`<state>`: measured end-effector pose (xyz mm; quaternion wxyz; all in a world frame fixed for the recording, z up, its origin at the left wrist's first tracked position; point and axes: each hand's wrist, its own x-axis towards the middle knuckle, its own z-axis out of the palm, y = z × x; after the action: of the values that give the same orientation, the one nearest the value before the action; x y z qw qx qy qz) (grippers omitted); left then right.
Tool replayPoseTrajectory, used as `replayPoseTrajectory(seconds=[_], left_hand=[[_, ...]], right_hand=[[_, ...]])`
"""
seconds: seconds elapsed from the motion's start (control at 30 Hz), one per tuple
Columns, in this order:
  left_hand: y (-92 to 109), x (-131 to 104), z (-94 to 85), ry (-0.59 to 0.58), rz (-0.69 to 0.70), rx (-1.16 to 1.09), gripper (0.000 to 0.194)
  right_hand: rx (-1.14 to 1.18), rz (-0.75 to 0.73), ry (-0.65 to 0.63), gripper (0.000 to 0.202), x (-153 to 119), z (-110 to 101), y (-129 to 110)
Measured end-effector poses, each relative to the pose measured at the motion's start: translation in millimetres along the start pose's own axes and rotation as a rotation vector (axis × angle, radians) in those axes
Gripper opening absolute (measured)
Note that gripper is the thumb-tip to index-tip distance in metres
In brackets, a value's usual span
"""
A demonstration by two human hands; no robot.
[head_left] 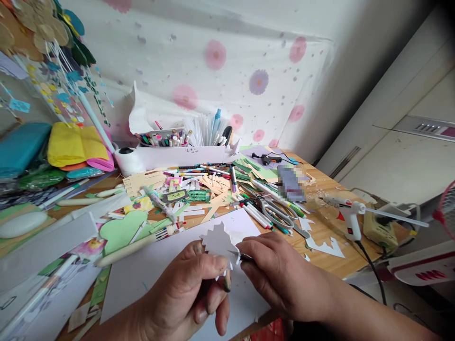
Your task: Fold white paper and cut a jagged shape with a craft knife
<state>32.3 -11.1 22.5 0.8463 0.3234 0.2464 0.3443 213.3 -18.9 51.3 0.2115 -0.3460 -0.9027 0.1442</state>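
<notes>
My left hand point(199, 279) pinches a white paper cutout point(217, 240) with a jagged edge between thumb and fingers; dark smudges mark the fingertips. At the cutout's right edge, my right hand point(273, 270) is closed around a dark-handled cutting tool point(246, 257). Most of that tool is hidden in the fingers, so I cannot tell whether it is scissors or a knife. Its thin tip meets the paper. Both hands are above a large white sheet point(142, 265) lying on the wooden table.
Markers point(254, 213), grey-handled scissors point(275, 213) and paper strips point(213, 192) clutter the table beyond the sheet. A white glue gun point(351, 220) stands at right, its cord hanging down. A long white box point(181, 155) of pens is behind. Green paper shapes point(121, 232) lie left.
</notes>
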Motion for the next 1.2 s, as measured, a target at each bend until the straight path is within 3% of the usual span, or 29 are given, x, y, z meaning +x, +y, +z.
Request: replayPoseTrajectory(seconds=[0.4, 0.77, 1.0, 1.2], left_hand=[[-2.2, -3.8, 2.4, -0.040, -0.044, -0.103, 0.029], [-3.4, -2.8, 1.9, -0.030, 0.023, -0.045, 0.029], [-2.0, -2.4, 2.8, -0.045, 0.008, -0.053, 0.029], [-3.8, -3.8, 0.6, -0.072, -0.014, -0.064, 0.030]], right_hand=[[0.057, -0.017, 0.064, 0.012, 4.7, 5.7, -1.7], [0.046, -0.019, 0.038, 0.009, 3.4, 2.5, -1.9], [0.052, -0.046, 0.095, 0.008, 2.2, 6.8, -3.5], [0.064, -0.032, 0.071, 0.009, 3.1, 7.7, -4.5]])
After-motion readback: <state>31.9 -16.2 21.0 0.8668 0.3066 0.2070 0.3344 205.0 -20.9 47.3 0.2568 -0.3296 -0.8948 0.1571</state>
